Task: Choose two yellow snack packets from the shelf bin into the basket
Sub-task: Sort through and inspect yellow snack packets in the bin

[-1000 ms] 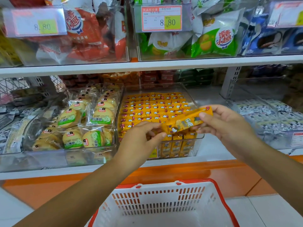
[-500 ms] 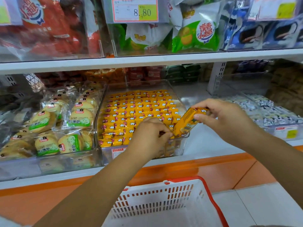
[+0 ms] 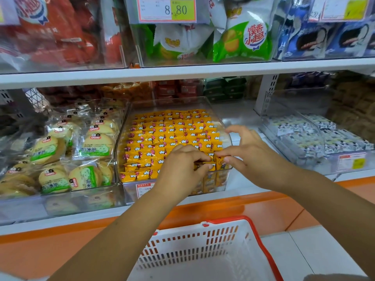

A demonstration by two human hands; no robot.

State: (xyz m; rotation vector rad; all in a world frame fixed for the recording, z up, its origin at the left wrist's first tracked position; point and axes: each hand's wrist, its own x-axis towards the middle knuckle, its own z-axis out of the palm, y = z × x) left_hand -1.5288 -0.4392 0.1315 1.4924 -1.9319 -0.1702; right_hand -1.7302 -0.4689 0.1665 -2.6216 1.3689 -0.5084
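A clear shelf bin (image 3: 215,102) holds several rows of yellow snack packets (image 3: 162,136). Both my hands meet at its front right corner. My left hand (image 3: 182,167) curls its fingers over one end of a yellow packet (image 3: 220,163) lying level with the top row. My right hand (image 3: 251,157) pinches the other end between thumb and forefinger, its remaining fingers spread above. Much of this packet is hidden by my fingers. Below me stands a white basket (image 3: 256,232) with a red rim; the part of its inside that shows holds nothing.
Left of the bin is a clear bin of round biscuits in green-labelled bags (image 3: 67,159). Right of it is a bin of blue-and-white packets (image 3: 316,136). An upper shelf (image 3: 182,71) carries red, green and blue bags behind price tags. An orange base runs under the shelf.
The yellow packet, held up above the bin a second ago, has come down to the bin's front right corner with both hands on it. The camera view has shifted closer and rightwards.
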